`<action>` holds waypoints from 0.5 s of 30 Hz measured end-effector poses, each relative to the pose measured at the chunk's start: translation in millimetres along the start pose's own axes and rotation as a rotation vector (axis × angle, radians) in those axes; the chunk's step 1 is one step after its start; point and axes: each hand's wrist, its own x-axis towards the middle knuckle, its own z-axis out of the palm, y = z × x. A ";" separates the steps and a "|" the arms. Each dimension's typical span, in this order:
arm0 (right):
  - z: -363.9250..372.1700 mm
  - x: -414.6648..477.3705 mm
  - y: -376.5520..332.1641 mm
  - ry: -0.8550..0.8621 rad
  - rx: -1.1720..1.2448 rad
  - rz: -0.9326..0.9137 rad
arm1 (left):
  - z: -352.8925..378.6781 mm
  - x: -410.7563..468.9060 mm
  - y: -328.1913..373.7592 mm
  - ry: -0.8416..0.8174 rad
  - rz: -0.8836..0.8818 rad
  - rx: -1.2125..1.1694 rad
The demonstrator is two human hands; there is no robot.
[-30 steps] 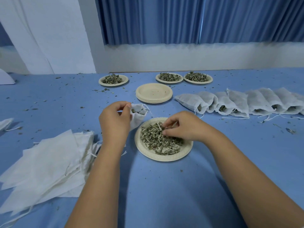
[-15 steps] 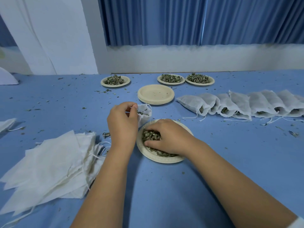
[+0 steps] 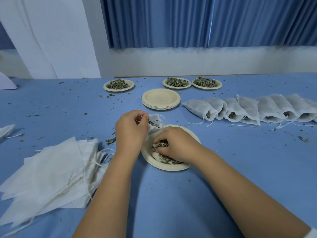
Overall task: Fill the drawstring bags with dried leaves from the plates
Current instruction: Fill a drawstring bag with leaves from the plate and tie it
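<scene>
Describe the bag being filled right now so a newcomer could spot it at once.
On the blue table, find the nearest plate, where the right hand gathers dried leaves. At its far-left rim, the left hand pinches a white drawstring bag open. Unlike the flat pile and the filled row, it alone is held.

The person's body shows as two arms, both bare along the whole visible length of the forearms, and the left hand (image 3: 130,129) and right hand (image 3: 175,145) are bare as well. A short, plain nail shows on the left thumb. At the bottom right corner of the view a small patch of white sleeve (image 3: 313,233) covers the right arm near the elbow; what the left arm wears higher up cannot be told.
</scene>
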 end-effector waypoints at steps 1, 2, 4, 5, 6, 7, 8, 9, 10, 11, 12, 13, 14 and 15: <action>-0.2 0.0 0.7 -0.003 0.007 0.012 | -1.1 0.4 -0.2 0.002 -0.011 -0.007; -2.1 -0.4 1.7 -0.001 0.030 0.019 | -1.9 0.9 -0.7 0.000 -0.027 -0.025; -10.6 -3.1 5.4 0.032 0.160 0.052 | -3.2 1.0 -0.3 -0.014 -0.060 -0.058; -16.9 -4.3 8.0 0.060 0.240 0.082 | -3.4 1.3 -0.2 -0.023 -0.071 -0.064; -23.8 -5.6 10.8 0.093 0.310 0.116 | -3.4 1.4 0.4 -0.030 -0.073 -0.061; -30.5 -6.6 13.6 0.128 0.375 0.147 | -3.6 1.3 1.6 -0.031 -0.066 -0.045; -36.2 -7.8 15.9 0.161 0.452 0.176 | -3.4 1.2 2.3 -0.033 -0.055 -0.028; -40.8 -8.9 17.5 0.192 0.544 0.202 | -3.1 0.9 3.2 -0.037 -0.043 -0.019; -44.2 -9.7 17.6 0.220 0.637 0.224 | -2.5 0.1 4.5 -0.041 -0.032 -0.015; -45.7 -10.4 16.8 0.244 0.720 0.241 | -1.6 -0.8 5.7 -0.046 -0.021 -0.015; -45.6 -10.4 14.6 0.263 0.797 0.253 | -0.5 -1.9 6.9 -0.056 -0.011 -0.016; -43.6 -10.3 11.6 0.280 0.870 0.258 | 0.9 -3.2 7.9 -0.071 -0.005 -0.018; -41.0 -9.8 8.3 0.296 0.932 0.259 | 2.1 -4.6 9.3 -0.088 -0.002 -0.024; -37.6 -8.4 5.3 0.308 0.975 0.258 | 2.9 -6.0 10.2 -0.101 -0.004 -0.035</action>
